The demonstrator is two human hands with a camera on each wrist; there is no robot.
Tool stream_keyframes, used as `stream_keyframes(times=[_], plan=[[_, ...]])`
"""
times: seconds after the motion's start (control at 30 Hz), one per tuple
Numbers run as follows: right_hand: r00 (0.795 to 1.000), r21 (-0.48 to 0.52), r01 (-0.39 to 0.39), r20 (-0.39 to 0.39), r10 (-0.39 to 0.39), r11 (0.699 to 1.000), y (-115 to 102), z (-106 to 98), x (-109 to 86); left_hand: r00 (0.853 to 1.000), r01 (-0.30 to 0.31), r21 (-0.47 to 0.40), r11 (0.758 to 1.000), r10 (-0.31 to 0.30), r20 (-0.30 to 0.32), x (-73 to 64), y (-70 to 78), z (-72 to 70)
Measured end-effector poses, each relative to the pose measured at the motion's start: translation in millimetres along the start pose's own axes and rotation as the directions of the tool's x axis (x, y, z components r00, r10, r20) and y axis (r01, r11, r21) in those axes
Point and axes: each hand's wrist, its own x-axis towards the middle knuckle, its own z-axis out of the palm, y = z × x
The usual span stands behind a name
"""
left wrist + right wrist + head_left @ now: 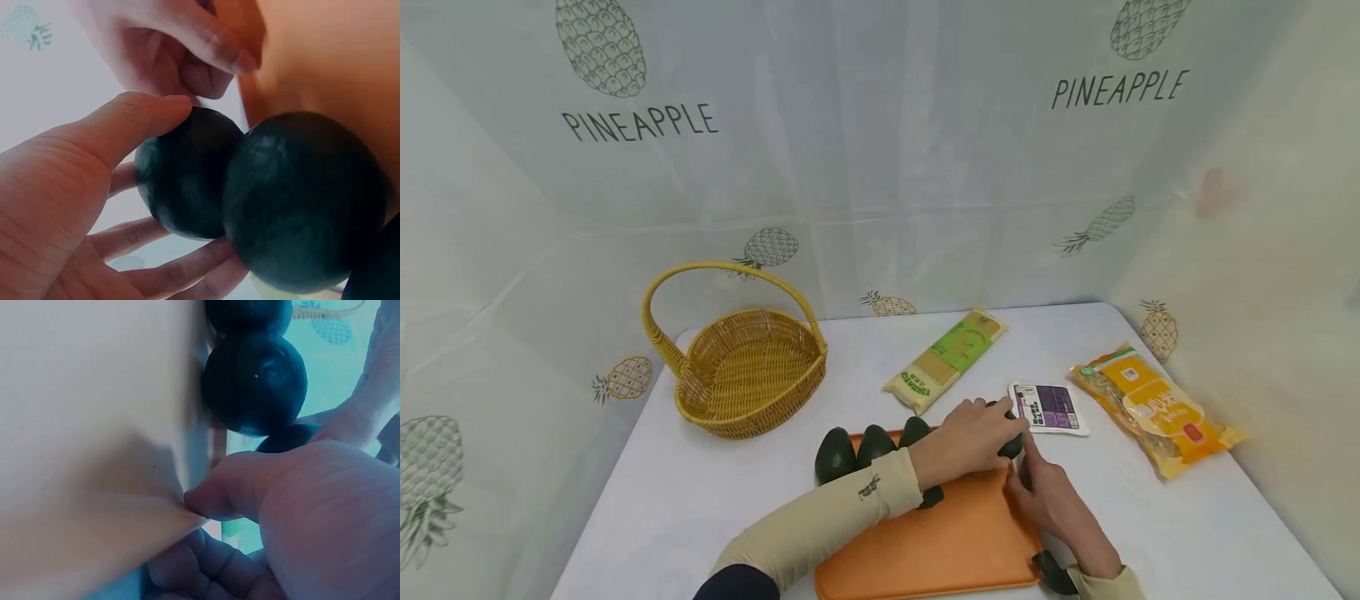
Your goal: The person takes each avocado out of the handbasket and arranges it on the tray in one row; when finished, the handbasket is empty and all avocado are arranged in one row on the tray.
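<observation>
My left hand curls its thumb and fingers around a dark green avocado at the right end of the far edge of an orange tray. Right beside it sits another avocado, seen in the left wrist view. Further left, several avocados line the tray's far edge, partly hidden by my left forearm in the head view. My right hand pinches the tray's far right corner, with the thumb on top and the fingers below, as the right wrist view shows.
A wicker basket with a tall handle stands at the back left. Behind the hands lie a green-labelled noodle pack and a small purple-and-white packet. A yellow food bag lies at the right. Printed curtains surround the white table.
</observation>
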Motion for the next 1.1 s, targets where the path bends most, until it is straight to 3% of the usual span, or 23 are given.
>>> stream_keyframes(times=[0.37, 0.6, 0.83, 1.1], plan=[[0.999, 0.039, -0.047, 0.013, 0.047, 0.998, -20.7, -9.3, -3.6, 0.999, -0.009, 0.037, 0.999, 0.01, -0.032, 1.5, 2.4, 15.0], [0.999, -0.045, 0.014, -0.051, -0.016, 0.999, 4.1, 7.4, -0.8, 0.999, 0.038, 0.036, 0.999, -0.037, -0.029, 4.4, -3.6, 22.3], [0.997, -0.05, -0.072, 0.032, 0.074, 0.996, -2.4, 1.0, 0.7, 0.999, 0.027, 0.028, 0.999, -0.026, -0.046, 1.5, -6.6, 25.2], [1.0, -0.07, -0.029, -0.003, 0.029, 0.997, 19.5, 13.1, 3.7, 0.999, 0.041, -0.005, 0.999, -0.041, -0.031, 0.7, -5.7, 24.9]])
